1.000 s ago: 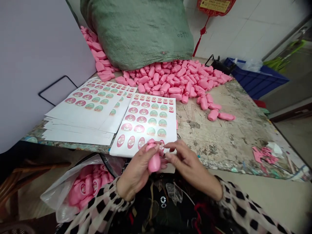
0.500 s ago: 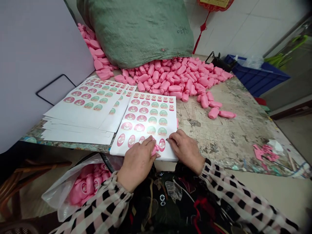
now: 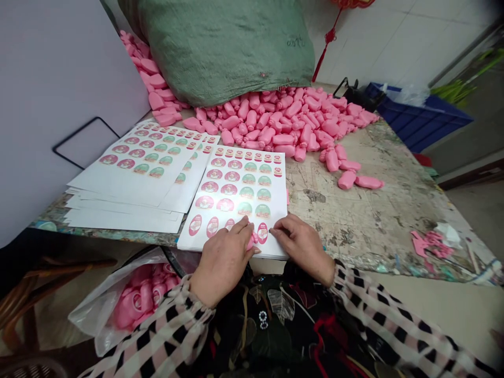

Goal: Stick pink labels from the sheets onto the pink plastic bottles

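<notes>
My left hand (image 3: 225,257) is closed over a small pink plastic bottle (image 3: 252,240), pressing it down on the front of a sticker sheet (image 3: 236,215). Most of that bottle is hidden beneath my fingers. My right hand (image 3: 303,244) has its thumb and fingertips pinched together at the right edge of an oval pink sticker (image 3: 262,233); whatever is between them is too small to make out. The sheet lies on a stack and carries rows of pink and green dome stickers, small labels along the top and ovals along the bottom.
More sticker sheets (image 3: 129,184) are stacked on the left, by a grey panel (image 3: 63,73). Behind, pink bottles (image 3: 271,123) spill from a green sack (image 3: 228,47). A clear bag (image 3: 92,315) of pink pieces hangs below the table edge. Pink scraps (image 3: 431,244) lie at right, beyond which is a blue crate (image 3: 425,123).
The view has shifted slightly. My right fingertips stay beside the oval sticker with only a tiny movement, and my left hand still holds the bottle in the same place.
</notes>
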### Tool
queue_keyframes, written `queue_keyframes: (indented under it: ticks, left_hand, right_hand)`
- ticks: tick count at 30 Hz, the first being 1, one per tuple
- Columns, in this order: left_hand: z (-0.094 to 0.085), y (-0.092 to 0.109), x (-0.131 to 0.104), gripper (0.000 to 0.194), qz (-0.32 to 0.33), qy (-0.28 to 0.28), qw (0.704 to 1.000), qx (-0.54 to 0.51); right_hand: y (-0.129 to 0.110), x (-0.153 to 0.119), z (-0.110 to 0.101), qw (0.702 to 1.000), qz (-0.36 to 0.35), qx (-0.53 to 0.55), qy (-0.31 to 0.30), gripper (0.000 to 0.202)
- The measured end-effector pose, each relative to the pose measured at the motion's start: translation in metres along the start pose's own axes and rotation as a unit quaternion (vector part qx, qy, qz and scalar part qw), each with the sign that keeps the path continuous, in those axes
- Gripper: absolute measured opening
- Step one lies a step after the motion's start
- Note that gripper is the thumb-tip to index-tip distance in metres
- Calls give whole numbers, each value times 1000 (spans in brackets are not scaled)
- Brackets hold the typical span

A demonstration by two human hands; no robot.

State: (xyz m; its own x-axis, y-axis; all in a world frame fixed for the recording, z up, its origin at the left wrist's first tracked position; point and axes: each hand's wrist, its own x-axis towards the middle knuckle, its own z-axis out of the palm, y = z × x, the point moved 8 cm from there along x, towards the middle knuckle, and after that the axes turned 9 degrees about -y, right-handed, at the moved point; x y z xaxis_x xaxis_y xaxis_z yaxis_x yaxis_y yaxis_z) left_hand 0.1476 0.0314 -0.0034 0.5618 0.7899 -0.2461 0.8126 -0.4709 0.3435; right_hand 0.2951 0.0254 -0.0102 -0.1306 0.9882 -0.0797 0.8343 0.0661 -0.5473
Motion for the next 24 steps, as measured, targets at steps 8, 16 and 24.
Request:
queue_keyframes:
  ticks: [8,16,24]
  left_hand:
    - [-1,-3,7,49,4,-11,1000,-9]
    - [-2,-3,10,51,7,-16,1000,4]
    - [-3,0,8,52,14,-12,1000,15]
  right_hand:
    - [-5,-8,3,996,68,-22,57,22]
    - [-29,-16,1,984,11,-152,91,27]
    - [-21,-24,-5,989,13,50,136,22]
